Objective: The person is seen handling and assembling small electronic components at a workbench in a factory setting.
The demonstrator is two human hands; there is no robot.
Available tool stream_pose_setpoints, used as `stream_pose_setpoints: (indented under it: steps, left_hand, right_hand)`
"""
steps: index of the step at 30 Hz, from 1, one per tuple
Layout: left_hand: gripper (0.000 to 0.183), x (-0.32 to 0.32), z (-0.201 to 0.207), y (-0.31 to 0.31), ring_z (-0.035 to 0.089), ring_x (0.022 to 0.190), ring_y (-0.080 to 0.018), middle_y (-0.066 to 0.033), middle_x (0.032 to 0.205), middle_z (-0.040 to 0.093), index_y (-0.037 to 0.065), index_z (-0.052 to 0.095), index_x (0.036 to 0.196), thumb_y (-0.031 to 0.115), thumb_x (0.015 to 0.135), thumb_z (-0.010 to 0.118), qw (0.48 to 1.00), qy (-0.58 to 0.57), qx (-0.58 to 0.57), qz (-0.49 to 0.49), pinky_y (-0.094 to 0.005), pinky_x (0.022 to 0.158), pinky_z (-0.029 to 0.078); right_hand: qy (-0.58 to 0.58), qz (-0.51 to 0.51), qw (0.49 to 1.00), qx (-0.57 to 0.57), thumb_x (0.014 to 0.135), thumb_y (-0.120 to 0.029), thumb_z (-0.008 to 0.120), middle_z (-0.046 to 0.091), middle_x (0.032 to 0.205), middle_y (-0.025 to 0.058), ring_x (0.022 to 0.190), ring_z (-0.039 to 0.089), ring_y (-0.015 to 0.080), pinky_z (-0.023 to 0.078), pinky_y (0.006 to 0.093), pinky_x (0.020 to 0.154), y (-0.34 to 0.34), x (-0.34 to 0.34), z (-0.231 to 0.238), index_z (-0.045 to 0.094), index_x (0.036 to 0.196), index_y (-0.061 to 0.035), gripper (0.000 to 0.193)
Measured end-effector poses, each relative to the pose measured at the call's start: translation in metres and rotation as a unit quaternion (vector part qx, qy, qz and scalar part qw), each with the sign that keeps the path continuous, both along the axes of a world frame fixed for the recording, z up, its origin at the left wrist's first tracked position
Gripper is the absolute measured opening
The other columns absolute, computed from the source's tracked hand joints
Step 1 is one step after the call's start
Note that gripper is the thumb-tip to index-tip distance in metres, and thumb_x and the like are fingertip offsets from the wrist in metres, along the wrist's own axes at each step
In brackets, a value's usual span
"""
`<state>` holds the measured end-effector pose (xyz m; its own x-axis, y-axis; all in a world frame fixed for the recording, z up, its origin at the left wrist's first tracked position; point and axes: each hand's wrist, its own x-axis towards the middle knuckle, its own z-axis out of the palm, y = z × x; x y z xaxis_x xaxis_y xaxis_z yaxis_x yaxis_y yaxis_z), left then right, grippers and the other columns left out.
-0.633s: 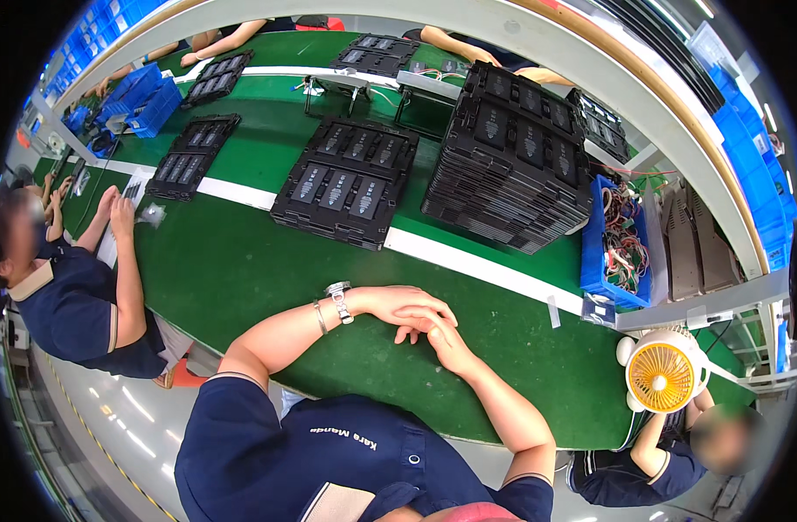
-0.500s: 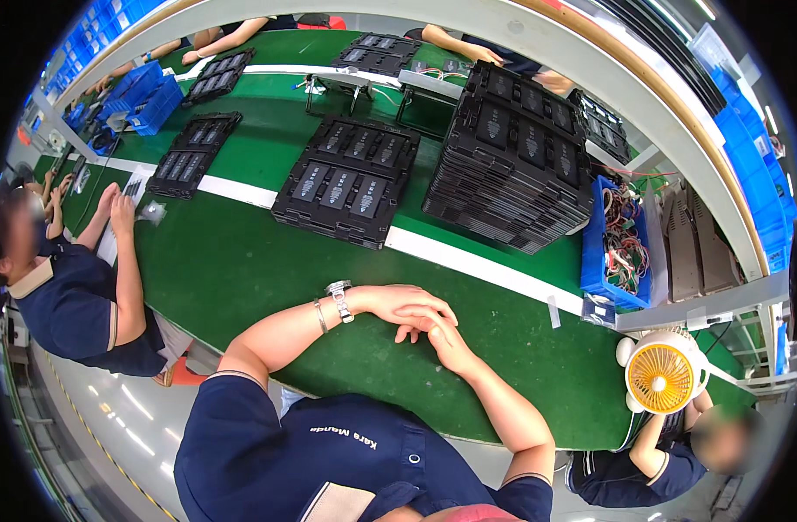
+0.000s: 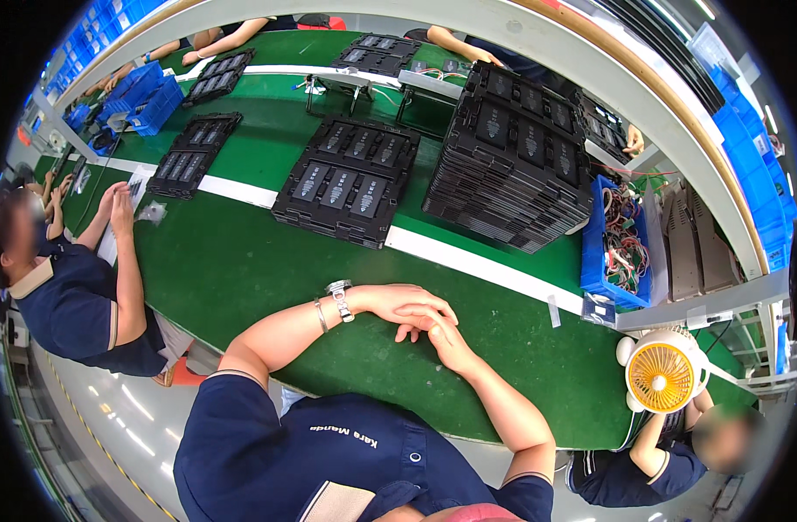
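Observation:
My left hand (image 3: 390,300) and my right hand (image 3: 451,344) lie one across the other above the green tabletop (image 3: 268,270) close in front of me. Their fingers overlap, stretched and loosely bent, so some fingertips are hidden. Neither hand holds a thing. A metal watch and a bangle sit on my left wrist. Beyond my hands, a short stack of black trays (image 3: 346,178) with flat dark pieces in their slots lies on the bench. Farther right stands a tall stack of the same black trays (image 3: 512,165).
A blue bin (image 3: 594,261) of tangled wires stands at the right, behind a yellow and white fan (image 3: 664,374). More black trays (image 3: 194,155) lie at left, near blue crates (image 3: 155,104). A white frame (image 3: 720,300) arches over the bench. Co-workers sit at left, right and across.
My hands have stayed still. Across the bench, a co-worker's hand has moved right, to the trays behind the tall stack. At left, a co-worker's hands have shifted slightly.

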<state>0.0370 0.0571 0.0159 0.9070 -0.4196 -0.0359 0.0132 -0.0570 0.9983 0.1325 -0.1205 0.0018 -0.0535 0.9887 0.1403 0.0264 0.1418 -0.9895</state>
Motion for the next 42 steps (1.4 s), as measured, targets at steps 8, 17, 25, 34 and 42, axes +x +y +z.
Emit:
stream_pose_setpoints:
  steps: [8,17,25,34,42]
  left_hand:
    - [0.04,0.0,0.007,0.001,0.074,0.07,-0.02,-0.0122,0.103,0.071,0.008,0.051,0.138,0.031,0.105,0.05,1.0,0.02,0.013,-0.008,-0.0302,0.065,0.06]
    - [0.043,0.001,0.001,0.001,0.074,0.069,-0.0184,-0.0104,0.098,0.072,0.01,0.05,0.139,0.036,0.105,0.051,1.0,-0.007,0.02,-0.007,-0.0303,0.067,0.06]
    - [0.043,0.0,-0.006,0.0,0.074,0.074,-0.0183,-0.0118,0.102,0.071,0.009,0.05,0.139,0.026,0.1,0.053,1.0,-0.015,0.015,-0.003,-0.0286,0.062,0.06]
    - [0.042,0.001,-0.004,0.0,0.074,0.074,-0.0187,-0.0118,0.104,0.071,0.008,0.05,0.139,0.026,0.101,0.054,1.0,-0.01,0.014,-0.001,-0.0287,0.063,0.061]
    - [0.043,0.001,-0.001,-0.001,0.074,0.077,-0.0168,-0.0107,0.104,0.07,0.008,0.051,0.139,0.018,0.097,0.057,1.0,0.0,0.015,-0.001,-0.0267,0.06,0.061]
  right_hand:
    - [-0.009,-0.004,1.0,-0.003,0.102,-0.066,0.029,0.068,0.098,0.0103,0.082,0.053,0.019,0.045,0.0327,0.081,-0.001,-0.001,0.003,0.052,0.14,-0.0105,0.071]
    - [-0.02,-0.006,1.0,0.0,0.102,-0.067,0.028,0.068,0.098,0.01,0.082,0.053,0.019,0.045,0.0336,0.081,0.0,0.0,0.003,0.053,0.14,-0.0108,0.072]
    - [-0.02,-0.003,1.0,-0.001,0.101,-0.068,0.029,0.068,0.097,0.01,0.081,0.053,0.0191,0.045,0.0334,0.081,0.0,-0.001,0.004,0.052,0.14,-0.0104,0.073]
    - [-0.001,0.0,1.0,-0.004,0.102,-0.065,0.03,0.068,0.098,0.0106,0.083,0.053,0.0185,0.045,0.0326,0.081,0.0,-0.001,0.005,0.052,0.14,-0.0099,0.071]
    - [-0.007,-0.001,1.0,0.0,0.103,-0.064,0.03,0.068,0.096,0.0106,0.083,0.053,0.0181,0.045,0.0321,0.081,0.0,0.0,0.004,0.052,0.14,-0.0097,0.07]
